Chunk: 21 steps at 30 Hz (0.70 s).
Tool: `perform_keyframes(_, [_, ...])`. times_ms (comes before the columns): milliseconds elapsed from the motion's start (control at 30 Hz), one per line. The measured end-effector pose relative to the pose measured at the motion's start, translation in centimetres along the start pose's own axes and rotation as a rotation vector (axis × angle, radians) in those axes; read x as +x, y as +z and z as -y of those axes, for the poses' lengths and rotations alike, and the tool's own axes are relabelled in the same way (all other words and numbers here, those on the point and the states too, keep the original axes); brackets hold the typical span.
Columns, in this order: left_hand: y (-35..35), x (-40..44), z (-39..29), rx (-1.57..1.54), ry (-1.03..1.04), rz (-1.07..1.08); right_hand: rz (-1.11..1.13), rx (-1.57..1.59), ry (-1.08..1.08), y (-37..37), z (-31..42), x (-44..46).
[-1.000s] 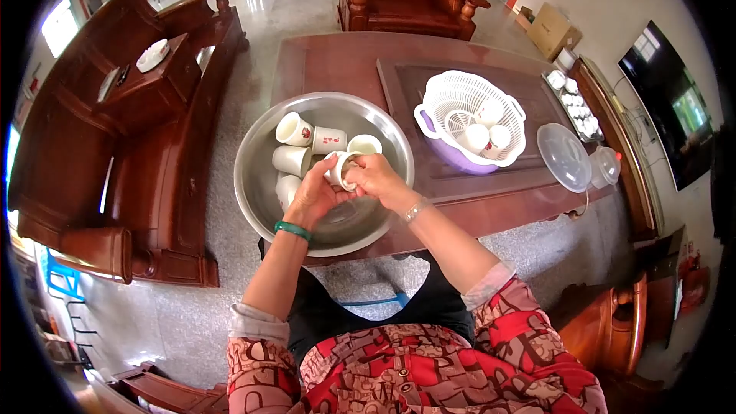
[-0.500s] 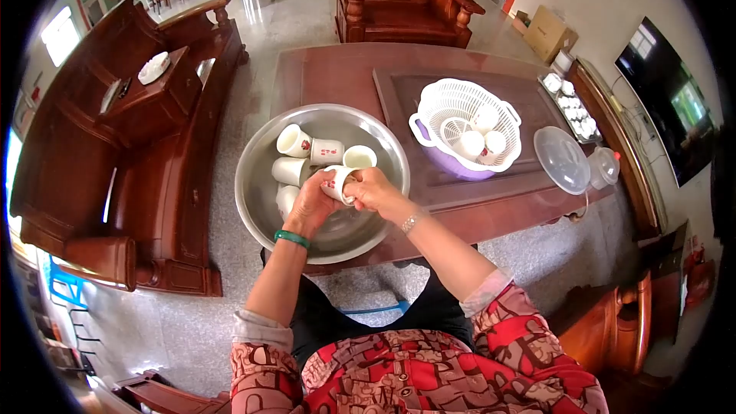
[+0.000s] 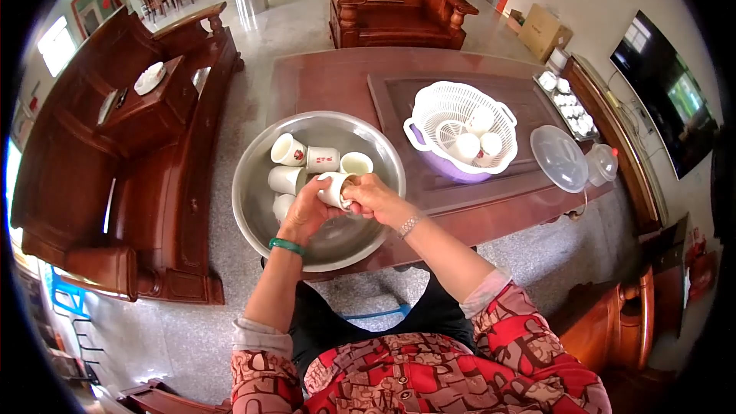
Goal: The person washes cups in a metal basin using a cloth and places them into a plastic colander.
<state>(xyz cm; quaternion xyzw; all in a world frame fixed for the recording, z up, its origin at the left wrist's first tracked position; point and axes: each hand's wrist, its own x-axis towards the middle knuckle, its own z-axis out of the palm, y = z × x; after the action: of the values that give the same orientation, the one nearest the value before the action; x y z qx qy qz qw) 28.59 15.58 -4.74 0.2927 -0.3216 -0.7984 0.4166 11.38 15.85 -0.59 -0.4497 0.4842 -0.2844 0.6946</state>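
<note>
Over a wide steel basin (image 3: pixel 245 211), my left hand (image 3: pixel 307 211) is wrapped round a white cup (image 3: pixel 331 191), which lies tilted with its mouth to the right. My right hand (image 3: pixel 373 198) is closed at that mouth, its fingers reaching inside the cup. A pale scrap, perhaps cloth, shows at the rim by its fingertips; I cannot make it out fully. Several more white cups lie in the basin, among them one with red marks (image 3: pixel 323 159) and one with its opening upward (image 3: pixel 356 163). Part of the basin floor is hidden by my hands.
Right of the basin on the wooden table (image 3: pixel 314 80) stands a white strainer basket (image 3: pixel 429 111) holding white cups, with a purple bowl (image 3: pixel 452 172) beneath. Farther right are a clear lid (image 3: pixel 558 159), a lidded plastic jar (image 3: pixel 601 163) and a tray of small white pieces (image 3: pixel 567 103).
The held cup has turned a little in my hands, so its red print no longer shows. Both hands stay over the basin, and the whole view has shifted slightly.
</note>
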Motion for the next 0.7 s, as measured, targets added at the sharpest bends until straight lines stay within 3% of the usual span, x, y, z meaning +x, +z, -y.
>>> perform_keyframes(33, [1.0, -0.4, -0.4, 0.012, 0.024, -0.036, 0.000, 0.000, 0.002, 0.1, -0.3, 0.3])
perform_keyframes(100, [1.4, -0.5, -0.2, 0.026, 0.038, -0.072, -0.372, -0.964, -0.474, 0.6, -1.5, 0.7])
perform_keyframes(167, [1.1, -0.1, 0.3, 0.148, -0.060, -0.208, -0.365, -1.048, -0.537, 0.7, -1.2, -0.2])
perform_keyframes(267, [1.0, 0.1, 0.5, 0.208, -0.046, -0.255, -0.348, -1.165, -0.577, 1.3, -0.8, -0.9])
perform_keyframes(333, [0.9, -0.1, 0.1, 0.154, -0.070, -0.268, -0.383, -0.960, -0.347, 1.7, -0.5, -0.6])
perform_keyframes(400, [0.9, -0.2, -0.4, -0.024, -0.111, -0.166, -0.130, -0.418, -0.155, 0.4, -1.3, 1.3])
perform_keyframes(467, [0.4, -0.1, -0.6, -0.052, -0.135, -0.122, -0.056, -0.203, -0.030, 0.4, -0.1, -0.2])
perform_keyframes(500, [1.0, -0.3, -0.5, -0.002, -0.050, -0.127, -0.048, -0.203, -0.021, 0.6, 0.0, -0.4])
perform_keyframes(567, [0.8, -0.1, -0.2, 0.065, 0.016, -0.150, -0.159, -0.534, -0.237, 0.8, -0.3, -0.7])
perform_keyframes(600, [0.6, -0.1, 0.0, 0.215, -0.025, -0.230, -0.155, -0.531, -0.222, 0.3, -0.9, -0.6])
perform_keyframes(667, [0.9, 0.1, 0.5, 0.219, -0.048, -0.237, -0.398, -1.259, -0.760, -0.1, -1.7, -0.9])
perform_keyframes(700, [0.3, 0.1, 0.3, 0.268, -0.112, -0.202, -0.395, -1.284, -0.637, -0.1, -1.5, -1.3])
